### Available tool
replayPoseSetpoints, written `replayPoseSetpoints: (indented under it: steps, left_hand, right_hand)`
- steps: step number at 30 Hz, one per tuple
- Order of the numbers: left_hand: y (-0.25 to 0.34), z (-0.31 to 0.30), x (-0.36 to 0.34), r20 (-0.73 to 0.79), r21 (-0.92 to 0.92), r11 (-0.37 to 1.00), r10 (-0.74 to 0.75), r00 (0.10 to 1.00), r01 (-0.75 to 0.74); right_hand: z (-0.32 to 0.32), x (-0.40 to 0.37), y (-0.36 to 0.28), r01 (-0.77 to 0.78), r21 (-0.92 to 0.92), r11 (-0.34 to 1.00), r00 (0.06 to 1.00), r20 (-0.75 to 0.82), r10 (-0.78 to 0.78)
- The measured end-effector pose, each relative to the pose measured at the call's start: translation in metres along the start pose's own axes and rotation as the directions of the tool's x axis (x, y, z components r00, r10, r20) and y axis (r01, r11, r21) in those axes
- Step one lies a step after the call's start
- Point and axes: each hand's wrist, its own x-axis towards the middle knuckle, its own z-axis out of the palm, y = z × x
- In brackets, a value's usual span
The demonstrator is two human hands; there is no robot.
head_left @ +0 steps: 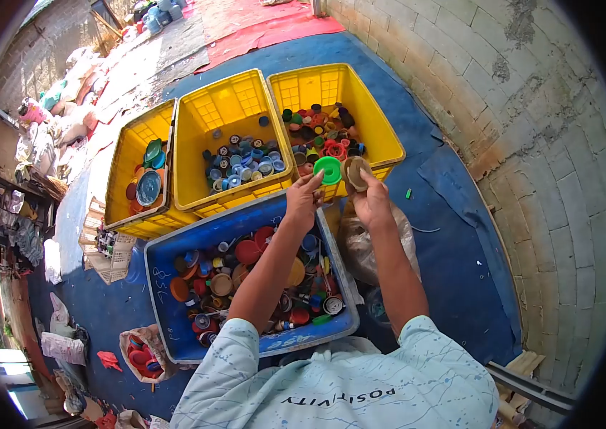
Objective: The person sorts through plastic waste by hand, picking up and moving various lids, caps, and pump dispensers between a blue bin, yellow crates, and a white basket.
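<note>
In the head view, my left hand [305, 200] pinches a bright green plastic lid [328, 171] by its lower left edge. Close beside it, my right hand [372, 204] grips brownish round lids [355, 174], which overlap one another. Both hands are raised in front of the right yellow crate [380, 143], where red, orange and dark caps [317, 127] lie. Below my forearms stands a blue crate [160, 286] holding a mix of bottle caps and lids [248, 252] in many colours.
A middle yellow crate [196, 164] contains blue and white caps [242, 168]; a left one [123, 161] has larger lids. A clear plastic bag [396, 243] sits under my right forearm. Left of the blue crate is a sack of red lids [147, 357]. A block wall [532, 164] rises to the right.
</note>
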Motion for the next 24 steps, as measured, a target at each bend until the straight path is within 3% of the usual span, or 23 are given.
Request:
replayPoseSetpoints:
  steps: [1, 3, 4, 6, 9, 11, 13, 17, 20, 23, 24]
  left_hand:
    - [0.013, 0.008, 0.018, 0.07, 0.017, 1.0, 0.023, 0.997, -0.024]
    - [0.029, 0.021, 0.04, 0.015, -0.039, 0.998, 0.04, 0.999, -0.039]
    - [0.03, 0.022, 0.044, -0.05, -0.073, 0.995, 0.067, 0.997, -0.07]
    - [0.03, 0.004, 0.041, -0.028, -0.007, 0.998, 0.066, 0.997, -0.066]
    - [0.02, -0.033, -0.002, -0.099, -0.03, 0.999, 0.025, 0.995, -0.028]
    - [0.004, -0.071, -0.03, -0.157, -0.081, 0.996, 0.01, 0.988, -0.023]
    - [-0.015, -0.112, -0.055, -0.288, -0.144, 0.989, -0.062, 0.956, 0.02]
    - [-0.064, -0.189, -0.104, -0.418, -0.323, 0.946, -0.18, 0.89, 0.039]
    - [-0.087, -0.225, -0.136, -0.41, -0.377, 0.922, -0.253, 0.876, 0.09]
    - [-0.1, -0.235, -0.157, -0.465, -0.374, 0.919, -0.305, 0.831, 0.127]
    - [-0.103, -0.24, -0.163, -0.473, -0.38, 0.914, -0.324, 0.819, 0.143]
  right_hand:
    - [0.013, 0.022, -0.01, 0.002, 0.008, 1.0, 0.999, 0.032, -0.002]
    - [0.017, 0.062, -0.022, -0.116, -0.029, 0.993, 0.991, 0.071, 0.118]
    - [0.016, 0.072, -0.02, -0.147, -0.102, 0.984, 0.989, -0.025, 0.145]
    - [-0.002, 0.088, -0.008, -0.23, -0.259, 0.938, 0.952, -0.261, 0.161]
    - [-0.048, 0.064, 0.012, -0.168, -0.269, 0.948, 0.968, -0.229, 0.106]
    - [-0.082, 0.042, 0.019, -0.224, -0.213, 0.951, 0.965, -0.183, 0.186]
    - [-0.106, 0.017, 0.033, -0.193, -0.163, 0.968, 0.966, -0.207, 0.157]
    - [-0.106, -0.05, 0.054, -0.088, -0.337, 0.937, 0.98, -0.197, 0.022]
    - [-0.084, -0.091, 0.075, 0.073, -0.568, 0.82, 0.981, -0.105, -0.16]
    - [-0.072, -0.113, 0.104, 0.247, -0.745, 0.62, 0.953, 0.072, -0.293]
    - [-0.067, -0.118, 0.11, 0.266, -0.834, 0.483, 0.942, 0.119, -0.314]
